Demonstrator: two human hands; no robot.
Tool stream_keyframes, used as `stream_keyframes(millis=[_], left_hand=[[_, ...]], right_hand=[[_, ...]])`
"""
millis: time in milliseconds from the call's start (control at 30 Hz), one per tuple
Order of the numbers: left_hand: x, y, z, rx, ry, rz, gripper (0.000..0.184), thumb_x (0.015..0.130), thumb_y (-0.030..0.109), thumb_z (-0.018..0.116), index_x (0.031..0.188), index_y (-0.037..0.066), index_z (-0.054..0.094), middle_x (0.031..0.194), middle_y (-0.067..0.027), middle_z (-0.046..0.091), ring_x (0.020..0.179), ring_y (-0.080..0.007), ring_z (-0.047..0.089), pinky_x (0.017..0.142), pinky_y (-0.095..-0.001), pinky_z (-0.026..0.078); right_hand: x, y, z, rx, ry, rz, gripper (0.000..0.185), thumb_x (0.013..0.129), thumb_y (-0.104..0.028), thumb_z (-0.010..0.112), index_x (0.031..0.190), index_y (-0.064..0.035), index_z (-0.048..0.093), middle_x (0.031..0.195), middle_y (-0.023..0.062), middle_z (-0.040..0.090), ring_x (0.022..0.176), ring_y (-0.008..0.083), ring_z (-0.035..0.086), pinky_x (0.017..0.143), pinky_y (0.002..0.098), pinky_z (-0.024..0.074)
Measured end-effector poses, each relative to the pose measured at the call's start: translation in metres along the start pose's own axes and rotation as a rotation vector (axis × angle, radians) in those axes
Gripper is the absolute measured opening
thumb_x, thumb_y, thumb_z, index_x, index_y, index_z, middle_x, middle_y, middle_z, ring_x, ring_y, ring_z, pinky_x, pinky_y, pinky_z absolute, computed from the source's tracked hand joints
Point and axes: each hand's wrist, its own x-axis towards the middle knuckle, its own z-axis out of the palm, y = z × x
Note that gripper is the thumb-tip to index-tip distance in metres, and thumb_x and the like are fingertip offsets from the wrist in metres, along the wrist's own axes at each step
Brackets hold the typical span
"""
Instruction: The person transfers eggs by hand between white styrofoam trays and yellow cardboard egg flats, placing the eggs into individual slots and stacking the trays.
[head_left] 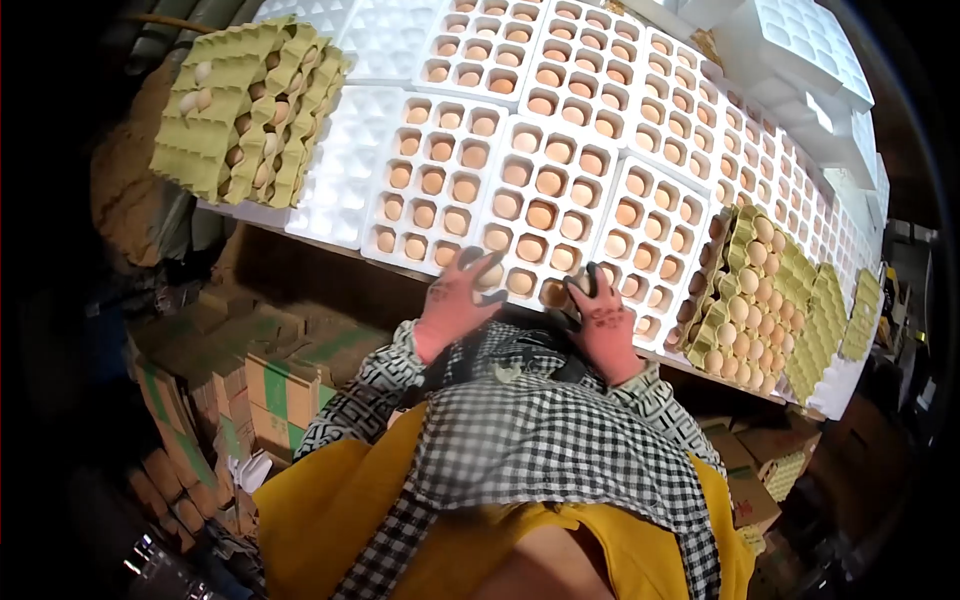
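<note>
Both my hands wear pink gloves with dark fingertips, over the near edge of a white foam tray point(512, 122) whose square cells hold brown eggs. My left hand point(458, 305) has thumb and fingers curled around an egg point(489, 275) at the tray's near left corner. At the near right corner, my right hand point(606, 325) grips a pale egg point(580, 282) between thumb and fingers, partly hidden by them. Beside that egg, one near-row cell point(553, 292) looks darker than the others.
More egg-filled foam trays point(430, 170) cover the table. Yellowish pulp trays with eggs stand at the left point(190, 130) and right point(745, 310). White foam lids point(815, 45) are stacked at the back right. Cardboard boxes point(275, 395) lie below the table's near edge.
</note>
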Motion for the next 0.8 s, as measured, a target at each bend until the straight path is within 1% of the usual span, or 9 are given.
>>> stream_keyframes(millis=[233, 333, 367, 400, 467, 533, 633, 667, 800], left_hand=[[0.008, -0.034, -0.007, -0.200, -0.010, 0.057, 0.044, 0.077, 0.014, 0.076, 0.117, 0.003, 0.063, 0.120, -0.0117, 0.058, 0.103, -0.0248, 0.063, 0.088, -0.0336, 0.051], [0.011, -0.045, -0.026, -1.316, -0.195, -0.428, 0.026, 0.091, 0.006, 0.061, 0.116, -0.001, 0.063, 0.119, -0.0084, 0.064, 0.095, -0.0160, 0.063, 0.083, -0.0302, 0.052], [0.006, -0.042, -0.035, -1.156, -0.119, -0.136, 0.025, 0.095, 0.004, 0.054, 0.117, -0.002, 0.063, 0.115, -0.0072, 0.066, 0.094, -0.0149, 0.064, 0.082, -0.0292, 0.053], [0.009, -0.050, -0.034, -1.065, -0.084, -0.104, 0.025, 0.095, 0.005, 0.055, 0.118, -0.003, 0.062, 0.114, -0.0073, 0.066, 0.094, -0.0142, 0.064, 0.082, -0.0288, 0.053], [0.015, -0.041, -0.042, -1.175, -0.098, -0.307, 0.027, 0.095, 0.007, 0.056, 0.119, -0.004, 0.062, 0.113, -0.0077, 0.066, 0.093, -0.0132, 0.064, 0.082, -0.0284, 0.053], [0.027, -0.046, -0.046, -1.375, -0.062, -0.428, 0.027, 0.094, 0.009, 0.057, 0.118, -0.003, 0.062, 0.108, -0.0058, 0.067, 0.094, -0.0120, 0.063, 0.083, -0.0266, 0.052], [0.048, -0.088, -0.065, -0.663, 0.375, 0.093, 0.028, 0.095, 0.011, 0.054, 0.118, -0.002, 0.063, 0.104, -0.0023, 0.065, 0.091, -0.0102, 0.061, 0.083, -0.0238, 0.050], [0.051, -0.095, -0.088, -1.070, 0.357, -0.330, 0.026, 0.093, 0.007, 0.056, 0.116, -0.002, 0.064, 0.106, -0.0023, 0.064, 0.093, -0.0110, 0.060, 0.086, -0.0231, 0.048], [0.080, -0.137, -0.120, -0.442, 0.980, 0.031, 0.033, 0.082, -0.003, 0.067, 0.115, 0.000, 0.062, 0.112, -0.0107, 0.065, 0.103, -0.0232, 0.060, 0.093, -0.0333, 0.047]], right_hand=[[-0.032, 0.013, 0.005, 0.147, -0.134, 0.098, 0.059, 0.078, -0.022, 0.073, 0.133, -0.0224, 0.054, 0.140, 0.0159, 0.044, 0.111, 0.0360, 0.057, 0.077, 0.0440, 0.0546], [-0.047, 0.017, 0.009, 0.428, 0.175, 0.205, 0.062, 0.078, -0.013, 0.071, 0.137, -0.0162, 0.052, 0.140, 0.0181, 0.045, 0.117, 0.0356, 0.055, 0.094, 0.0412, 0.0492], [-0.048, 0.022, 0.017, 0.498, 0.292, 0.258, 0.060, 0.077, -0.010, 0.070, 0.135, -0.0081, 0.053, 0.134, 0.0163, 0.052, 0.118, 0.0334, 0.056, 0.100, 0.0404, 0.0453], [-0.040, 0.031, 0.025, 0.819, 0.314, 0.302, 0.051, 0.082, -0.008, 0.066, 0.131, -0.0014, 0.054, 0.123, 0.0139, 0.061, 0.112, 0.0271, 0.059, 0.096, 0.0376, 0.0473], [-0.034, 0.031, 0.019, 1.593, 0.217, 0.621, 0.039, 0.091, -0.012, 0.059, 0.128, 0.0020, 0.056, 0.113, 0.0118, 0.065, 0.103, 0.0208, 0.061, 0.092, 0.0334, 0.0481], [-0.019, 0.000, -0.011, 1.504, 0.130, 0.441, 0.033, 0.097, -0.018, 0.054, 0.124, 0.0008, 0.058, 0.116, 0.0081, 0.061, 0.097, 0.0152, 0.062, 0.084, 0.0291, 0.0524], [0.007, -0.019, -0.034, 1.806, -0.107, 0.358, 0.035, 0.099, -0.019, 0.051, 0.124, 0.0033, 0.056, 0.117, 0.0074, 0.060, 0.105, 0.0174, 0.061, 0.094, 0.0297, 0.0487], [0.018, -0.033, -0.042, 1.884, -0.145, 0.381, 0.034, 0.099, -0.018, 0.051, 0.125, 0.0035, 0.055, 0.116, 0.0073, 0.060, 0.106, 0.0172, 0.061, 0.096, 0.0300, 0.0477], [0.085, -0.062, -0.012, 1.520, -0.162, 0.095, 0.041, 0.086, -0.018, 0.069, 0.121, -0.0007, 0.059, 0.113, 0.0050, 0.062, 0.102, 0.0147, 0.060, 0.091, 0.0276, 0.0480]])
